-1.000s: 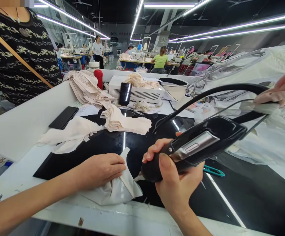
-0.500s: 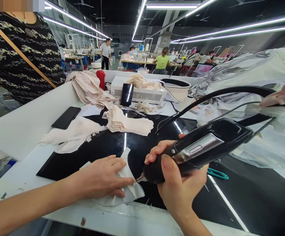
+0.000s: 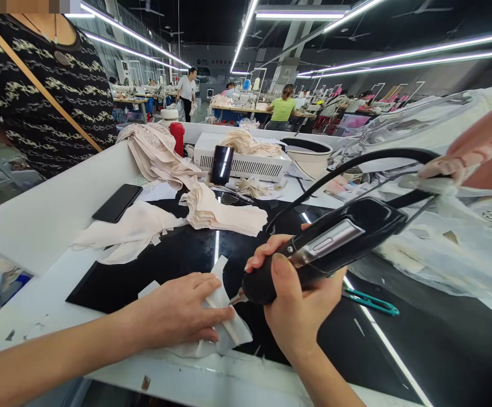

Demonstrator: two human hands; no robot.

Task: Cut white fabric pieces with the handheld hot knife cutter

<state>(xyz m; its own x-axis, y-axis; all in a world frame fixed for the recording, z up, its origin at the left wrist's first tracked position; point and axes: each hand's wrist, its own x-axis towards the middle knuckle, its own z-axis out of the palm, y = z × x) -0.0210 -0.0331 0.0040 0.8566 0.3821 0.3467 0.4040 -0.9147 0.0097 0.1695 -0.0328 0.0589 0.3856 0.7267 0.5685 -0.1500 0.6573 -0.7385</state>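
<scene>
My left hand (image 3: 173,310) lies flat, fingers stretched out, pressing a small white fabric piece (image 3: 224,305) onto the glossy black work surface (image 3: 419,333) near the table's front edge. My right hand (image 3: 299,299) is wrapped round a black handheld tool (image 3: 326,249) with a silver panel; its metal tip touches the fabric just right of my left fingertips. A thick black cable (image 3: 356,164) arcs from the tool's rear up to the right.
A stack of cream fabric pieces (image 3: 220,212) and loose cream cloth (image 3: 131,229) lie behind, with a black phone (image 3: 117,202), a white machine box (image 3: 241,161) and teal snips (image 3: 371,302). Another person's hand (image 3: 479,150) holds cloth at right. A person in a patterned top (image 3: 46,85) stands at left.
My left hand slid rightward over the fabric and flattened it. The tool's tip moved up and left onto the fabric edge. The other person's hand at right shifted slightly.
</scene>
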